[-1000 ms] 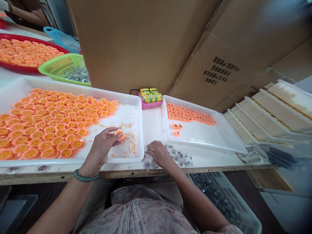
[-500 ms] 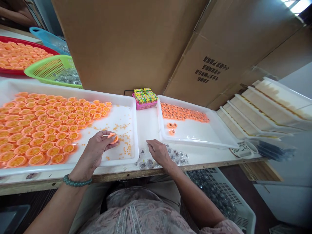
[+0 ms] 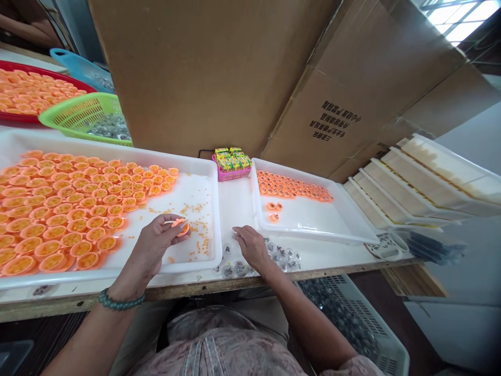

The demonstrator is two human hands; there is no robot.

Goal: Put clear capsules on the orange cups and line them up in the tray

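Note:
My left hand (image 3: 158, 241) is over the large white tray (image 3: 217, 209), its thumb and fingers closed around a small orange plastic cup (image 3: 181, 228). Many similar orange cups (image 3: 56, 232) holding small yellow-orange pieces crowd the left part of that tray. Loose orange bits (image 3: 201, 230) lie scattered on its bare right part. My right hand (image 3: 252, 245) is just above the bench between the two trays, fingers drawn together and pointing left. What its fingertips hold, if anything, is too small to make out. Clear round plastic domes (image 3: 287, 258) with dark marks lie beside and beneath it.
A second white tray (image 3: 321, 230) carries rows of orange cups with dark centres. Behind stand a pink basket (image 3: 230, 175) of yellow-green packets and tall cardboard (image 3: 219, 73). Green (image 3: 74, 112) and red (image 3: 27, 63) containers are far left; stacked trays (image 3: 415, 193) stand right.
The view has shifted slightly. My left hand still holds the orange cup, and my right hand stays by the clear domes with almost no movement.

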